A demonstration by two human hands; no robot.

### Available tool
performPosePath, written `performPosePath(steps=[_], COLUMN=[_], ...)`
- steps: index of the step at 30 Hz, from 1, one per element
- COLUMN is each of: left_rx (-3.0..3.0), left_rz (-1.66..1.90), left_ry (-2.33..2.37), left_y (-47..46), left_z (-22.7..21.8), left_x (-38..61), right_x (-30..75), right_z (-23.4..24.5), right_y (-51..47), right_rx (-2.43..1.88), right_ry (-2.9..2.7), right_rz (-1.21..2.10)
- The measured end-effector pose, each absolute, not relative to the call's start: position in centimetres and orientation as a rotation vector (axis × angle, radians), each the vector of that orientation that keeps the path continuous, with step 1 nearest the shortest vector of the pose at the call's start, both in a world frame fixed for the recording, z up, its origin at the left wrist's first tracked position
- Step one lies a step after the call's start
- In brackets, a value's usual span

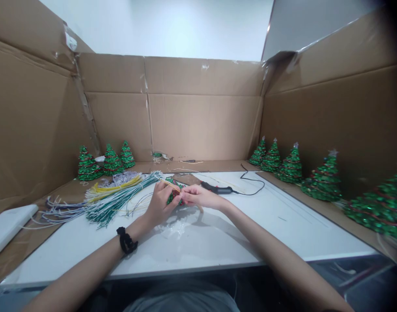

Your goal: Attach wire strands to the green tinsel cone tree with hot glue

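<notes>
My left hand [162, 200] is closed around a small green tinsel Christmas tree [170, 198] with red bits, held low over the middle of the white board. Much of this tree is hidden by the fingers. My right hand [201, 197] meets the left one with thumb and fingertips pinched at the tree's side. What lies in that pinch is too small to make out. A thin yellowish strand [171, 185] runs past the left fingers. Just beyond the right hand lies a black glue gun [218, 188] with its cord trailing right.
Bundles of green-and-white wire stems [120, 197] and yellow stems [115, 189] lie left. White glittery pieces [178, 228] rest on the white board [250, 242] near me. Green tinsel trees [290, 164] line the right; three more [112, 160] stand back left. Cardboard walls [205, 125] enclose the board.
</notes>
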State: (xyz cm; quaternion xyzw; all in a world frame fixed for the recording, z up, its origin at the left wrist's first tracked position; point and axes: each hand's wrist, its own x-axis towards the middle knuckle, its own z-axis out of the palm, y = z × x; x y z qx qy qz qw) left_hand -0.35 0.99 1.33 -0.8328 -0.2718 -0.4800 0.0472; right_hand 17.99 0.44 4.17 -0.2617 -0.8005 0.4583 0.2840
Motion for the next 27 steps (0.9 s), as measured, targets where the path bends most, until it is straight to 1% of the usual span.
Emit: performPosePath(steps=[4, 8, 16, 21, 24, 27], left_rx=[-2.607, -2.593, -2.42, -2.454, -2.609, -2.729], left_rz=[-1.511, -1.59, -1.535, -1.53, -1.637, -1.865], left_ry=[-0.792, -0.842, -1.107, -1.065, -0.937, -0.896], left_y=[0.7, 0.5, 1.1, 0.9, 0.6, 0.5], left_z=[1.7, 2.0, 1.7, 2.3, 2.6, 2.8], left_x=[-0.3, -0.2, -0.4, -0.6, -0.4, -0.2], right_x=[18.1, 18.0, 17.8, 17.4, 17.3, 17.2], right_z=[3.9, 3.6, 2.6, 2.4, 2.6, 2.8], right_y=[0.7, 1.0, 1.1, 0.4, 0.1, -0.1], right_rx=[-0.719, -0.705, -0.791, -0.808, -0.844, -0.86], right_ry=[-2.254, -2.212, -2.285, -2.358, -2.381, -2.369], right_rz=[1.205, 1.08, 1.032, 0.95, 0.846, 0.686])
